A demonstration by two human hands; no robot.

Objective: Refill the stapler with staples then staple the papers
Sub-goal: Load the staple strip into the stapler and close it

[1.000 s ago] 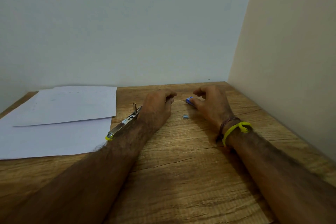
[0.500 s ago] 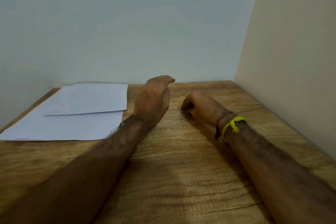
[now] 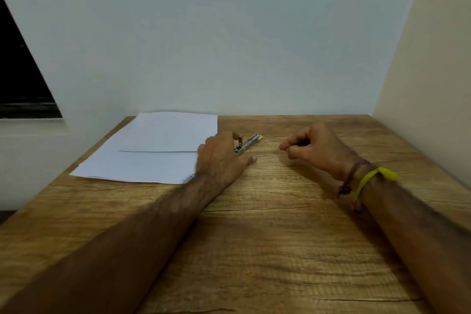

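Head view: stapler [image 3: 248, 143] under left hand [image 3: 221, 158].

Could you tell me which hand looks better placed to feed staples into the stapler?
Probably the right hand: its fingers are pinched together beside the stapler, while the left hand rests at it.

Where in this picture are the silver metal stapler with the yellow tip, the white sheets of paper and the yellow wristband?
silver metal stapler with the yellow tip [image 3: 249, 142], head view, on its metal rail.
white sheets of paper [image 3: 153, 150], head view, on the top sheet.
yellow wristband [image 3: 369, 179], head view, on the band over the right wrist.
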